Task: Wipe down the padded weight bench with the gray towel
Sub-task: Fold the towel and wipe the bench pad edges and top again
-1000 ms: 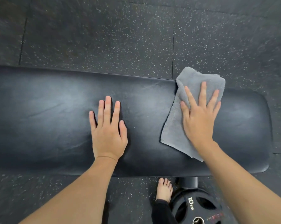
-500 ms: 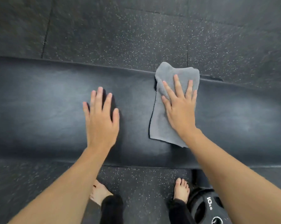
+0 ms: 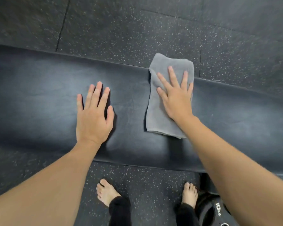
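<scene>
Right now the right hand (image 3: 176, 97) is pressing flat, fingers spread wide, on the folded gray towel (image 3: 160, 111), which is lying across the black padded weight bench (image 3: 39, 98) with its far end hanging just past the bench's far edge. Beside it, well apart, the left hand (image 3: 93, 118) is resting palm down on bare padding, fingers open and holding nothing. Two bare feet are standing on the speckled rubber floor (image 3: 137, 30), near a weight plate (image 3: 210, 211) marked 10 kg.
</scene>
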